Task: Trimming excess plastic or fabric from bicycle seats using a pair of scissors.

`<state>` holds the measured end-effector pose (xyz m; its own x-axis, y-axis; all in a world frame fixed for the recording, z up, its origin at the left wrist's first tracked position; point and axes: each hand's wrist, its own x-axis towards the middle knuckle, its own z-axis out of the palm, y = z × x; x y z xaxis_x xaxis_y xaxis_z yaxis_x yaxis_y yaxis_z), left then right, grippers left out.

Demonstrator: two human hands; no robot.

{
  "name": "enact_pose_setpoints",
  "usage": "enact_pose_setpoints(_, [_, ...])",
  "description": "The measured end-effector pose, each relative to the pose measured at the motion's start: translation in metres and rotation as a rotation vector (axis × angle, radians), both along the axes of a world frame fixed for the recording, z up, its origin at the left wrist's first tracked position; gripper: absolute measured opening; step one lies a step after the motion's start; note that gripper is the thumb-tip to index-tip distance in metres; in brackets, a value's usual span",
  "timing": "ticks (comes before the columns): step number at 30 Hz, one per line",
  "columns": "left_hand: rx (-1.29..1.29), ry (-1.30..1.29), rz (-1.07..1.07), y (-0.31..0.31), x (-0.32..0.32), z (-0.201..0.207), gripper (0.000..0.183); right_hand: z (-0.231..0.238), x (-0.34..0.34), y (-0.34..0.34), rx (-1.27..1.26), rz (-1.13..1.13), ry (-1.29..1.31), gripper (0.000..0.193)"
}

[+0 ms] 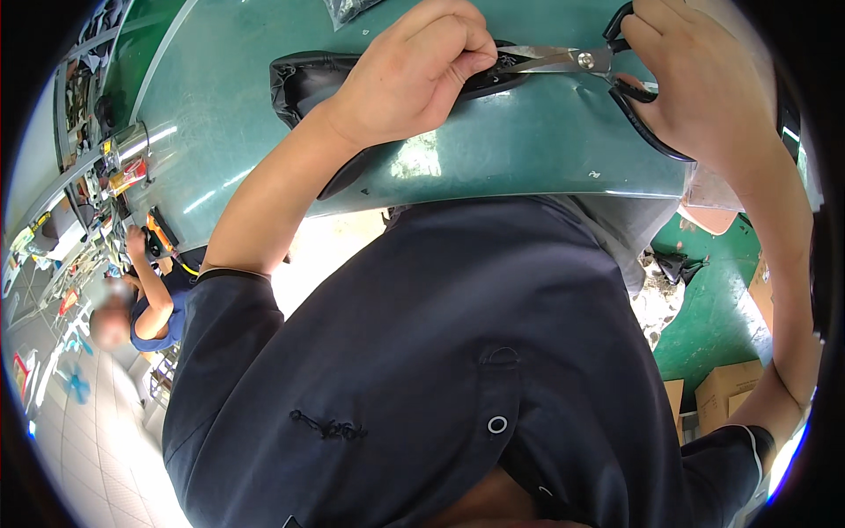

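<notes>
My right hand [704, 88] grips a pair of scissors [588, 60] by its black loop handles. The steel blades point left and are slightly parted, with their tips beside the fingers of my left hand [418, 70]. Those fingers are closed in a pinch, and what they hold is hidden. A shiny black leather-like piece [308, 81] lies beneath my left hand and wrist. It shows on both sides of that hand, and its right end passes under the scissor blades. Its full shape is covered by my hand and forearm.
The green tabletop [528, 158] has its near edge just in front of my body. A clear plastic bag [350, 9] lies at the far side. Off to the left, another person [154, 304] works at a cluttered bench. Cardboard boxes [726, 392] stand on the floor at right.
</notes>
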<state>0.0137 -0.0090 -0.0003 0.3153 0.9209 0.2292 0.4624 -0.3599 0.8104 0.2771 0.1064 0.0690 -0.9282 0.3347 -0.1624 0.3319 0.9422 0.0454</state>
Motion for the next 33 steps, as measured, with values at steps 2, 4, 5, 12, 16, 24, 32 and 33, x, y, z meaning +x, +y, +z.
enact_pose_setpoints(2, [0.278,0.034,-0.085,0.012,-0.014,-0.028,0.016,0.001,-0.008,0.0,0.002,0.014,0.009,0.032])
enact_pose_setpoints(4, [0.559,0.052,-0.186,0.017,-0.008,-0.02,0.016,0.001,-0.01,0.002,-0.02,-0.056,-0.045,0.032])
enact_pose_setpoints(5, [0.282,0.024,-0.09,0.006,-0.006,-0.011,0.015,0.002,-0.01,0.004,-0.022,-0.056,-0.048,0.032])
enact_pose_setpoints(12, [-0.034,-0.068,0.036,-0.002,-0.003,-0.001,0.014,0.004,-0.016,0.002,-0.064,-0.065,-0.061,0.032])
enact_pose_setpoints(16, [0.097,0.125,-0.035,0.0,-0.003,0.004,0.014,-0.005,-0.021,0.005,-0.051,0.009,-0.1,0.03])
enact_pose_setpoints(24, [0.59,-0.033,-0.165,0.021,-0.018,-0.047,0.008,-0.001,-0.026,0.006,-0.137,-0.051,-0.225,0.028])
enact_pose_setpoints(32, [-0.235,-0.576,0.088,-0.001,-0.008,0.0,0.006,-0.039,0.033,0.029,0.106,-0.095,0.314,0.027])
enact_pose_setpoints(33, [-0.296,-0.604,0.132,0.0,-0.011,0.001,0.006,-0.039,0.039,0.033,0.117,-0.191,0.326,0.026])
